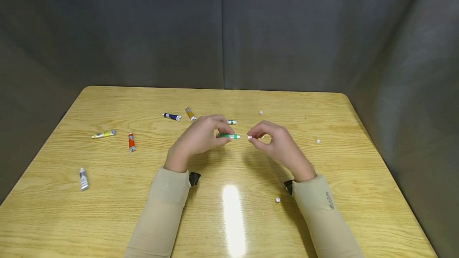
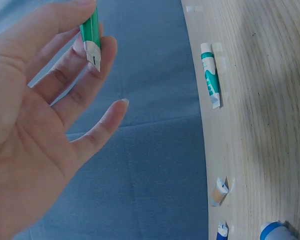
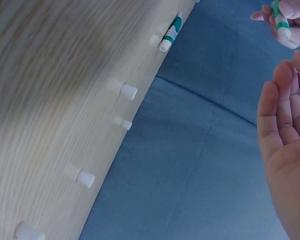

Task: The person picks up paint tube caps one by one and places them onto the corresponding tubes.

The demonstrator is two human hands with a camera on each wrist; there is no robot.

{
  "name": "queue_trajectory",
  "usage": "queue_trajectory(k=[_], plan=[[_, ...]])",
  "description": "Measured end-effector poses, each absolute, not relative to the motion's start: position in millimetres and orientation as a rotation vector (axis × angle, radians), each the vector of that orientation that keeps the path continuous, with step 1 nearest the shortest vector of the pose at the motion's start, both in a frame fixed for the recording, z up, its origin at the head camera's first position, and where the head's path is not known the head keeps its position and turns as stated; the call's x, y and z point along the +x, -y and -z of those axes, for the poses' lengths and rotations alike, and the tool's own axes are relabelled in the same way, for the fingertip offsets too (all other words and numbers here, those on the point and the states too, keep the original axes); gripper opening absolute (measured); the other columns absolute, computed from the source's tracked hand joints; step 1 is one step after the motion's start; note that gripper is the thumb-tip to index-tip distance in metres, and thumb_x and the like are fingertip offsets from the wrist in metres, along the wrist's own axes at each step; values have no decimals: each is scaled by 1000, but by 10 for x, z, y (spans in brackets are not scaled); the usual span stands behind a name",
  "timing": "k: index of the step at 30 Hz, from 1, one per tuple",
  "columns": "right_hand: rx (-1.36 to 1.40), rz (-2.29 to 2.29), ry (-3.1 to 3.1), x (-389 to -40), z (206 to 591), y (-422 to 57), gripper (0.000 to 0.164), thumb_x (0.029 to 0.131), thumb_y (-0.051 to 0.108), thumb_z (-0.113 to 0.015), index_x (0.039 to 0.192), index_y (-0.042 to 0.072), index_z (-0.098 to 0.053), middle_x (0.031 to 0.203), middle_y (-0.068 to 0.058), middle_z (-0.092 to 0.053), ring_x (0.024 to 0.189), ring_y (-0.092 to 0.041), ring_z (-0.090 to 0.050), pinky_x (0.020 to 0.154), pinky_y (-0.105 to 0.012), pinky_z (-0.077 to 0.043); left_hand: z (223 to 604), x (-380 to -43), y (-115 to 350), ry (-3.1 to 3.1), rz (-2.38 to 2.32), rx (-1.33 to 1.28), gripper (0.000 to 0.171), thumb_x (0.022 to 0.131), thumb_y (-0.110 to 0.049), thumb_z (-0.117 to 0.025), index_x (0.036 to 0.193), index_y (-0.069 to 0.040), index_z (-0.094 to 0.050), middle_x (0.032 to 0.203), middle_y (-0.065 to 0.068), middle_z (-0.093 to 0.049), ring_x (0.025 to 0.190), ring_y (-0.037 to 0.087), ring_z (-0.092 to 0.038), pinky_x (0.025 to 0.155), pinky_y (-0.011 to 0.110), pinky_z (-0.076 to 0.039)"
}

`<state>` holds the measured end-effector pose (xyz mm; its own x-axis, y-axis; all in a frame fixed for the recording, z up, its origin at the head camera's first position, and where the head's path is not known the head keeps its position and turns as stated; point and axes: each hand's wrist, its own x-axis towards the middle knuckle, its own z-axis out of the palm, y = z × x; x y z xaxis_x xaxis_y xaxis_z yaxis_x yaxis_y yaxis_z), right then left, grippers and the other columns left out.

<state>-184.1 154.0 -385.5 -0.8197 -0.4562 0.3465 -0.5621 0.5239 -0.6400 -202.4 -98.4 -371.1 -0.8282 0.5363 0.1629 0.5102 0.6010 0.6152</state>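
Observation:
Between thumb and fingers my left hand point(image 1: 202, 132) pinches a small green paint tube point(image 1: 228, 135), its white nozzle pointing right. In the left wrist view the flat crimped end of that tube point(image 2: 92, 47) sticks out below the thumb. Facing it, my right hand point(image 1: 274, 142) holds a small white cap point(image 1: 250, 137) at its fingertips, a short gap away from the nozzle. The right wrist view shows the uncapped nozzle end of the held tube point(image 3: 282, 30); the cap is hidden there. Another green tube point(image 1: 232, 122) lies on the table just behind my left hand.
On the wooden table point(image 1: 143, 210) lie a dark blue tube point(image 1: 171, 117), an ochre tube point(image 1: 190, 113), a yellow tube point(image 1: 104, 134), a red tube point(image 1: 131, 142) and a silver-white tube point(image 1: 83, 179). Loose white caps sit at the back point(image 1: 261, 112), right point(image 1: 318, 141) and front point(image 1: 277, 200).

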Motion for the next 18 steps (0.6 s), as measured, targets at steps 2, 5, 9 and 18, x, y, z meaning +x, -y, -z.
queue_trajectory(k=[2, 5, 9, 18], plan=[[880, -1185, 2623, -1837, 3859, -1524, 10, 94, 7, -75, 103, 9, -75, 100, -2, -75, 91, -16, -68, 83, -35, -58, 3705, -2019, 978, -2772, -1046, 922, 12, 91, -15, -80, 102, -18, -82, 108, -4, -73, 79, 11, -61, 72, 27, -52], [872, -1194, 2633, -1831, 3854, -1499, 9, 93, 7, -75, 102, 11, -75, 99, -2, -75, 91, -16, -68, 82, -35, -58, 3702, -2012, 961, -2760, -1049, 949, 11, 91, -16, -80, 102, -17, -82, 107, -3, -72, 79, 12, -61, 73, 27, -52], [858, -1194, 2647, -1826, 3852, -1477, 9, 93, 8, -76, 101, 12, -75, 98, -1, -75, 90, -15, -68, 82, -34, -57, 3706, -2003, 935, -2736, -1062, 971, 11, 92, -15, -79, 103, -15, -82, 104, -3, -71, 78, 12, -60, 73, 26, -52], [853, -1187, 2652, -1818, 3853, -1481, 8, 93, 9, -77, 99, 13, -75, 96, 0, -74, 90, -14, -68, 81, -35, -56, 3706, -2000, 897, -2711, -1104, 1016, 10, 91, -16, -80, 101, -16, -82, 100, -4, -70, 78, 10, -58, 79, 32, -54]])
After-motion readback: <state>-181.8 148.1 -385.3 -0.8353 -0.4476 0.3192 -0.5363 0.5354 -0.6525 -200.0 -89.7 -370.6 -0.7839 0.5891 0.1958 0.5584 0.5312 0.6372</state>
